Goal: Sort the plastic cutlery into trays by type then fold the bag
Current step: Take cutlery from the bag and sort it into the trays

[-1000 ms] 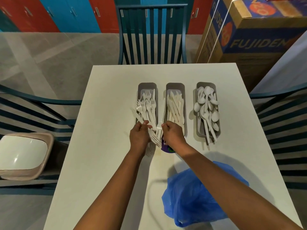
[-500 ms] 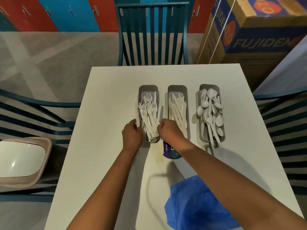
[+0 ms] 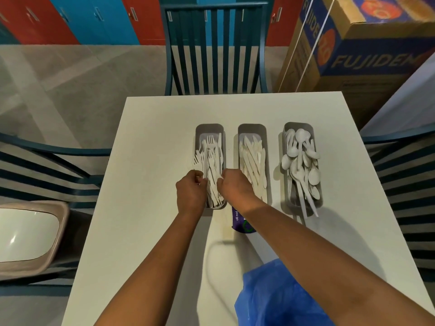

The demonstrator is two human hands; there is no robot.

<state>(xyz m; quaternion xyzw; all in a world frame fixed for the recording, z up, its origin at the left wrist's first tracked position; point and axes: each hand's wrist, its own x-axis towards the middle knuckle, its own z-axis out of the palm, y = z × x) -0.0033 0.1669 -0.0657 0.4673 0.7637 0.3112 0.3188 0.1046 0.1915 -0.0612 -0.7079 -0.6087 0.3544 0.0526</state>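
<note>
Three grey trays stand side by side on the white table (image 3: 146, 208). The left tray (image 3: 209, 127) holds white plastic forks (image 3: 213, 156), the middle tray (image 3: 251, 127) knives (image 3: 251, 161), and the right tray (image 3: 298, 125) spoons (image 3: 302, 161). My left hand (image 3: 191, 195) and my right hand (image 3: 235, 189) are at the near end of the fork tray, with curled fingers pinching the fork handles from either side. One fork sticks out over the tray's left wall. The crumpled blue bag (image 3: 277, 300) lies near the front edge under my right forearm.
A purple-labelled packet (image 3: 237, 223) lies partly under my right wrist. Dark blue slatted chairs stand behind (image 3: 215, 48), left (image 3: 47, 170) and right (image 3: 404, 184) of the table. A beige bin (image 3: 28, 234) sits at the left, a cardboard box (image 3: 367, 52) at the back right.
Both hands carried a bundle of forks forward from the table into the left tray. The forks now lie inside it, with the hands still at its near end.
</note>
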